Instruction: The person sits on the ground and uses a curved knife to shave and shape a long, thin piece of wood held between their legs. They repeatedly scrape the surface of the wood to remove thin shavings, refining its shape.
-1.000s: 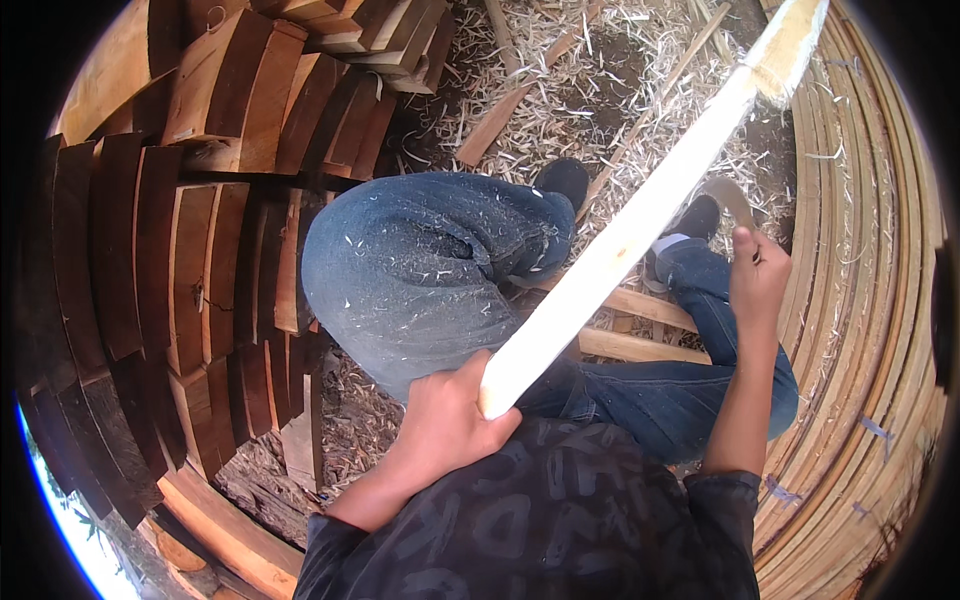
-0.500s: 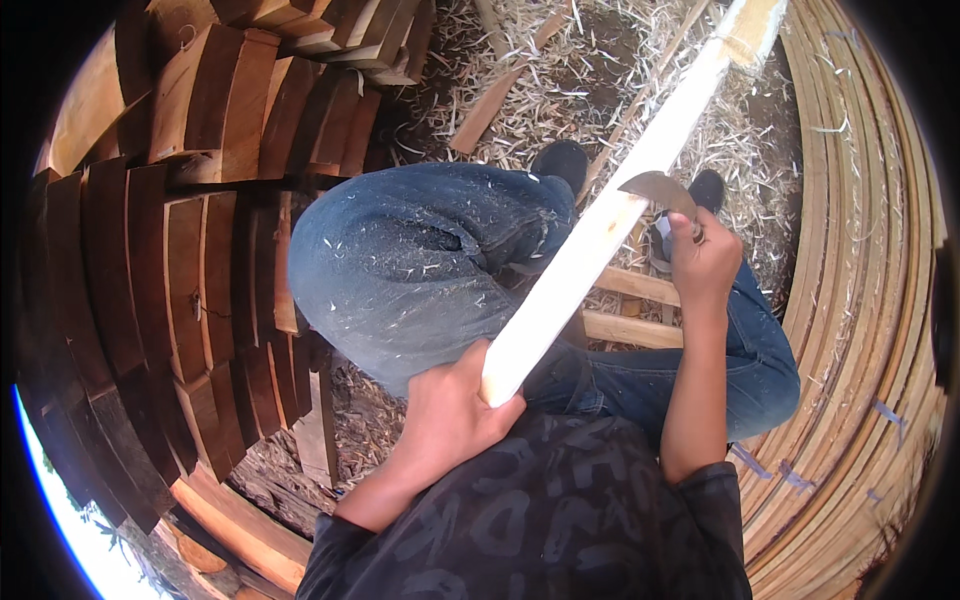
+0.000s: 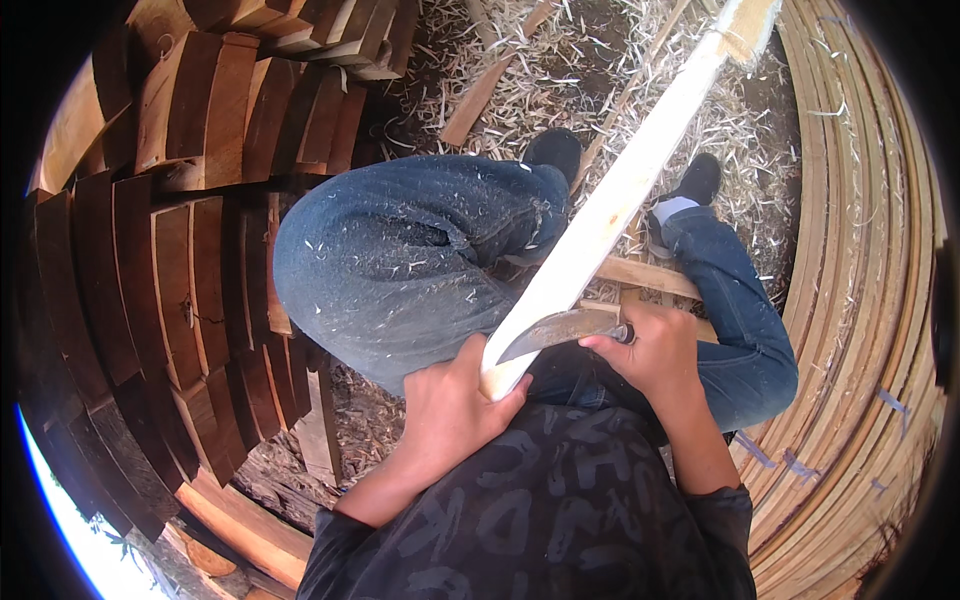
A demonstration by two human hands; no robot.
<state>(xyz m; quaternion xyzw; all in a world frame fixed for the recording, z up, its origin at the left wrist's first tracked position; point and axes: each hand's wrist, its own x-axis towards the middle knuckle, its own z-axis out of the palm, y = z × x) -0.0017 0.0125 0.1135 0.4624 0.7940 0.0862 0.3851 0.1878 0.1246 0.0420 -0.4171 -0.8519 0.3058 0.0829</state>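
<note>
A long pale wooden pole (image 3: 610, 215) slants from near my waist up to the far right, its surface whittled to flat faces. My left hand (image 3: 457, 405) wraps round its near end, thumb on the right side. In my right hand (image 3: 655, 350) is a curved knife (image 3: 570, 326), gripped by its dark handle, most of which the fingers hide. The blade points left and lies across the pole just beyond my left hand, its tip close to the left thumb and forefinger. Farther up, the pole still has a rougher, tan section (image 3: 742, 35).
Stacked sawn boards (image 3: 190, 290) rise on the left. Long thin wooden strips (image 3: 860, 300) lie bundled along the right. Pale shavings (image 3: 590, 60) cover the ground ahead around my shoes (image 3: 695, 180). Wooden slats (image 3: 650, 277) lie between my legs under the pole.
My right hand has drawn the knife down along the pole, from its middle to near my left hand. The left hand keeps its hold on the near end.
</note>
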